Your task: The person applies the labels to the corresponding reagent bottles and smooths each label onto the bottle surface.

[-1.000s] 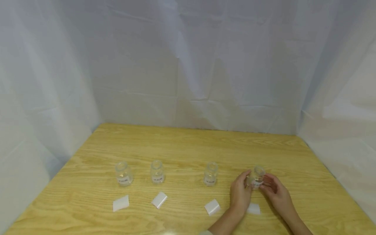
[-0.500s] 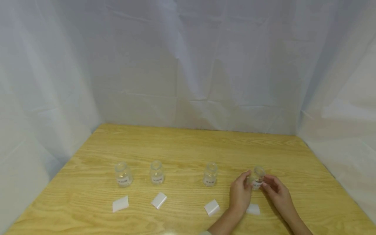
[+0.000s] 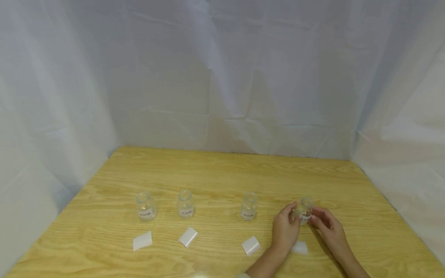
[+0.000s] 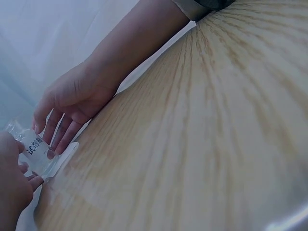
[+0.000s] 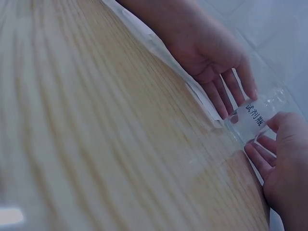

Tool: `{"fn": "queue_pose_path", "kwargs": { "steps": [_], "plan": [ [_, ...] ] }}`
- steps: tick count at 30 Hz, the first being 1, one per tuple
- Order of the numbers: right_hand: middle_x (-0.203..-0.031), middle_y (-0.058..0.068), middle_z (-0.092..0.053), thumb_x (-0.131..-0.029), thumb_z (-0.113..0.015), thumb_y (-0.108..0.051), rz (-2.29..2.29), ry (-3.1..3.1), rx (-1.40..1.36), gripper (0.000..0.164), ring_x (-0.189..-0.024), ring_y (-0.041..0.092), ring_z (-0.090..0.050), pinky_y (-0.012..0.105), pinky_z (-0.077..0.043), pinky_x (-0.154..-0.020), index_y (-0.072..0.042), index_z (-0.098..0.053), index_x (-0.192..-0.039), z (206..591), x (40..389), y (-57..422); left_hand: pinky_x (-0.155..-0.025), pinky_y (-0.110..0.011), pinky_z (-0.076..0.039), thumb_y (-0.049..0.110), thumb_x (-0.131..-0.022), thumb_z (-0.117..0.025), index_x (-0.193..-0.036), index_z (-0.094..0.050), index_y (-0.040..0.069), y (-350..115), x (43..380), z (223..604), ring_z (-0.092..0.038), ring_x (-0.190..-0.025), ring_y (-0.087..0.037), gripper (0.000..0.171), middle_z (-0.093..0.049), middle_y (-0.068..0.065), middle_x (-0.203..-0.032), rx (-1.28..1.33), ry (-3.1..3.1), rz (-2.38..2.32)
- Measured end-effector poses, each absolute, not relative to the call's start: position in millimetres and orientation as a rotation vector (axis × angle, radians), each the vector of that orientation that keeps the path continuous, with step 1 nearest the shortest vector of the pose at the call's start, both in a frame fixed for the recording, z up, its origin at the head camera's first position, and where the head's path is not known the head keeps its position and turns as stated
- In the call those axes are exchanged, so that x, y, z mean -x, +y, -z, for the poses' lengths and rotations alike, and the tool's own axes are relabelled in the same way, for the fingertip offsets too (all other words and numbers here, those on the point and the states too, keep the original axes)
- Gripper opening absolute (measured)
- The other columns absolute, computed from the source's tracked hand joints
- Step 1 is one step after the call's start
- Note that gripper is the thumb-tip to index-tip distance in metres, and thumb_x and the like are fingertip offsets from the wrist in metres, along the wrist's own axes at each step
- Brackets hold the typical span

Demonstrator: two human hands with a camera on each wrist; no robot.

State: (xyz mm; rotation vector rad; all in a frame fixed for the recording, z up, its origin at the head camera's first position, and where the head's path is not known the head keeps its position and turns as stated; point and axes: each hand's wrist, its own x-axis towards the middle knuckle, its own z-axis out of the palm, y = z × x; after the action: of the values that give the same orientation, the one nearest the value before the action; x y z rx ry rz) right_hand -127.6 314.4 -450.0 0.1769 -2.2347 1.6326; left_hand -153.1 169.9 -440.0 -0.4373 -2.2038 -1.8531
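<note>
A small clear glass reagent bottle (image 3: 306, 210) stands upright at the right of the table, its mouth open. Its white label (image 5: 253, 113) carries black printed characters. My left hand (image 3: 286, 231) holds the bottle from the left, with the thumb across its front by the label. From the right, the fingertips and thumb of my right hand (image 3: 329, 231) grip the other side. The bottle's base sits at the wood surface in the right wrist view. A white paper piece (image 3: 300, 247) lies in front of the bottle, partly hidden behind my left wrist.
Three similar labelled bottles stand in a row to the left: one beside my hands (image 3: 248, 207), one farther along (image 3: 185, 204) and one at the far left (image 3: 146, 207). In front of each lies a white paper piece (image 3: 251, 245). White sheeting (image 3: 222, 85) encloses the wooden table.
My left thumb has slid slightly right across the front of the bottle, covering more of its label. The bottle has stayed nearly in place; the other bottles and papers have not moved.
</note>
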Motion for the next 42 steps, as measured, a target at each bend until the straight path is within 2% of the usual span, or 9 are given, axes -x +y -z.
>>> {"fn": "queue_pose_path", "kwargs": {
  "steps": [4,10,15,19,26,36,42],
  "plan": [
    [-0.103,-0.011,-0.057,-0.089,-0.056,0.003,-1.59,-2.274,-0.141,0.031,-0.09,0.001,-0.056,0.017,-0.049,-0.075,0.013,-0.046,-0.117,447.2,125.7,312.0,-0.074,-0.021,-0.049,0.002,-0.079,-0.068,-0.112,-0.063,0.004,169.4,152.4,439.7,-0.06,-0.09,-0.013,0.034,-0.064,-0.007,-0.106,0.439,-2.213,1.903],
    [-0.103,-0.002,-0.057,-0.084,-0.064,0.002,-1.553,-2.28,-0.129,0.034,-0.091,0.0,-0.055,0.014,-0.046,-0.079,0.011,-0.047,-0.113,444.6,126.0,308.3,-0.076,-0.021,-0.049,0.004,-0.079,-0.07,-0.113,-0.062,0.004,169.4,152.0,438.9,-0.06,-0.089,-0.013,0.035,-0.064,-0.007,-0.105,0.443,-2.234,1.878],
    [-0.101,-0.009,-0.058,-0.085,-0.06,0.006,-1.543,-2.266,-0.174,0.03,-0.09,0.001,-0.056,0.015,-0.047,-0.076,0.012,-0.047,-0.111,446.0,127.8,309.7,-0.072,-0.019,-0.049,0.002,-0.08,-0.069,-0.112,-0.063,0.005,168.6,152.0,438.4,-0.059,-0.086,-0.011,0.033,-0.065,-0.005,-0.103,0.437,-2.231,1.87],
    [-0.101,-0.012,-0.058,-0.089,-0.055,0.006,-1.548,-2.256,-0.208,0.025,-0.09,0.001,-0.056,0.016,-0.049,-0.073,0.013,-0.047,-0.111,446.6,128.1,311.8,-0.074,-0.018,-0.049,0.0,-0.08,-0.068,-0.111,-0.063,0.005,168.6,152.3,438.0,-0.06,-0.091,-0.015,0.032,-0.064,-0.006,-0.105,0.436,-2.218,1.894],
    [-0.101,-0.007,-0.06,-0.09,-0.049,0.01,-1.715,-2.118,-0.284,0.022,-0.088,0.004,-0.058,0.019,-0.05,-0.072,0.02,-0.043,-0.109,449.1,129.4,312.3,-0.078,-0.02,-0.048,0.001,-0.081,-0.066,-0.112,-0.063,0.004,169.0,153.0,439.2,-0.06,-0.097,-0.016,0.031,-0.063,-0.007,-0.108,0.435,-2.206,1.908],
    [-0.102,-0.008,-0.06,-0.092,-0.047,0.007,-1.72,-2.134,-0.296,0.022,-0.09,0.004,-0.058,0.02,-0.05,-0.073,0.019,-0.041,-0.11,450.7,129.3,314.1,-0.083,-0.024,-0.047,0.003,-0.082,-0.066,-0.11,-0.064,0.005,168.2,152.9,439.2,-0.059,-0.1,-0.015,0.028,-0.064,-0.004,-0.108,0.444,-2.183,1.897],
    [-0.103,-0.009,-0.059,-0.093,-0.046,0.007,-1.702,-2.148,-0.293,0.022,-0.09,0.004,-0.058,0.02,-0.05,-0.073,0.019,-0.041,-0.111,449.4,128.4,313.2,-0.077,-0.021,-0.049,0.001,-0.081,-0.065,-0.108,-0.066,0.007,167.5,152.9,439.1,-0.06,-0.093,-0.013,0.027,-0.065,-0.002,-0.105,0.368,-2.129,2.068]
  ]
}}
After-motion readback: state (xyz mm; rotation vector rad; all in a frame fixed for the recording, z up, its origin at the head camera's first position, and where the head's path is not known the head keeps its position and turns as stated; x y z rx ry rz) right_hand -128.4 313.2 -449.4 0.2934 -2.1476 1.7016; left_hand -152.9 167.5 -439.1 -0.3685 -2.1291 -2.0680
